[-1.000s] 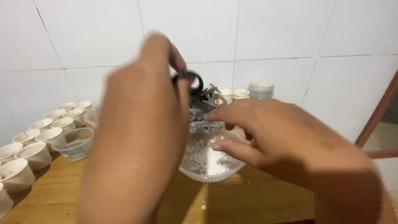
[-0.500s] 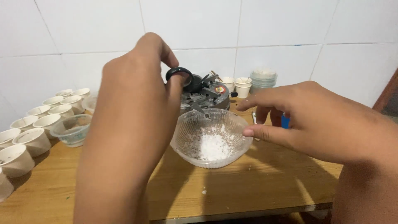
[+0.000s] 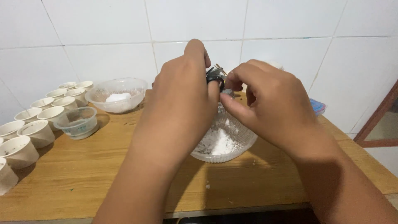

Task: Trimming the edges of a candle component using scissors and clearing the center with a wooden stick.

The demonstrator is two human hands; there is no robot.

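My left hand (image 3: 182,95) is raised over a clear textured glass bowl (image 3: 226,143) that holds white powder. Its fingers pinch a small black ring-shaped object (image 3: 215,79). My right hand (image 3: 269,105) is close beside it over the bowl, with thumb and fingertips closing on the same black object. Both hands hide most of the bowl's rim and whatever lies behind it. The bowl stands on a wooden table (image 3: 83,170).
Several small white paper cups (image 3: 29,132) line the table's left side. A small clear plastic cup (image 3: 78,121) stands near them. A larger clear bowl (image 3: 118,94) with a white lump sits by the tiled wall. A blue object (image 3: 317,106) lies at the right edge.
My right hand rose from the bowl's rim to meet my left hand at the black object. The view shifted, which brought the second clear bowl at the back left into sight.
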